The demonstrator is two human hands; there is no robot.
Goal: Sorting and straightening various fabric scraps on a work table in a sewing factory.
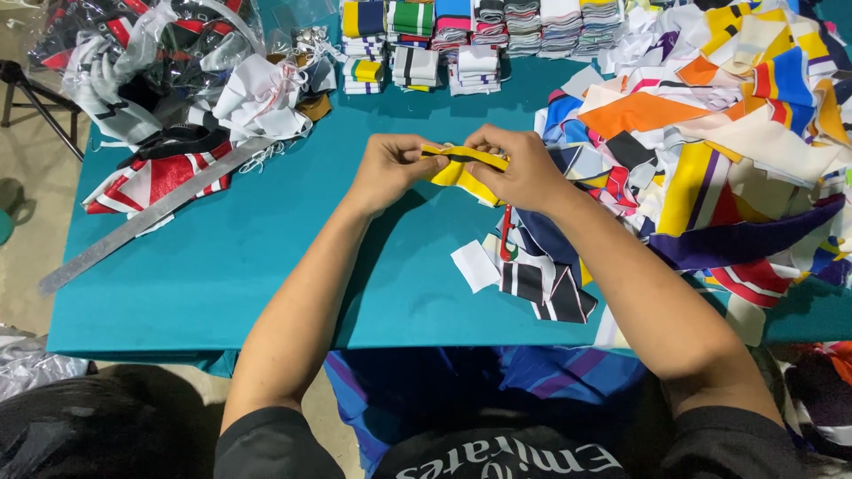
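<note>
A small yellow fabric piece with a black stripe [461, 165] is held above the teal table [266, 257] between both hands. My left hand [390, 168] pinches its left end. My right hand [519, 168] grips its right end, fingers curled over the top edge. The piece looks folded along its length. Just right of my right hand begins a big heap of multicoloured fabric scraps [728, 133].
Rows of folded, stacked fabric pieces [470, 40] line the table's far edge. A long metal ruler [151, 213] lies diagonally at the left, beside clear bags of red, black and white cloth [151, 71]. Striped scraps [541, 284] lie near the front edge.
</note>
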